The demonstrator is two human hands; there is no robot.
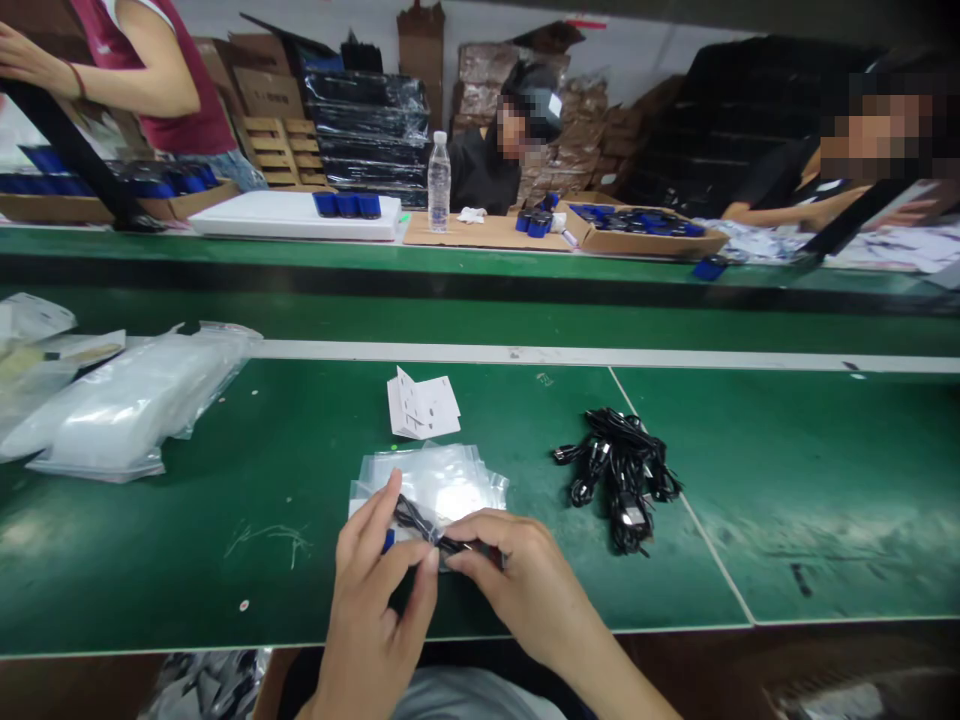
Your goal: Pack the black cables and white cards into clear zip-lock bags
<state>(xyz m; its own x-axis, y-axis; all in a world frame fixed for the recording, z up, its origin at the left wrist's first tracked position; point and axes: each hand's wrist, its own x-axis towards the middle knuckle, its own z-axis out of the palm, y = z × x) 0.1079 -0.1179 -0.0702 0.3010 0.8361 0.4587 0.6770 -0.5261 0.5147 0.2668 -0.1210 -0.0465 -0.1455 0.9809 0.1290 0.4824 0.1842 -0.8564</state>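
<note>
My left hand (pixel 375 570) and my right hand (pixel 517 570) pinch a thin black coiled cable (pixel 417 520) between their fingers, low over the green work table (pixel 150 570). Under the cable lies a stack of clear zip bags (pixel 442 480), and a small blue part (pixel 388 541) shows beside my left hand. Beyond the bags rests a folded white leaflet (pixel 422 405). To the right of my hands, apart from them, sits a tangled heap of black USB cables (pixel 619 480).
A large clear plastic bag of white packets (pixel 127 400) lies at the table's left. A green conveyor belt (pixel 480 320) runs behind the table. Across it, co-workers (pixel 487 150) sit at cardboard trays of blue items (pixel 637 230), near a water bottle (pixel 439 182) and stacked boxes.
</note>
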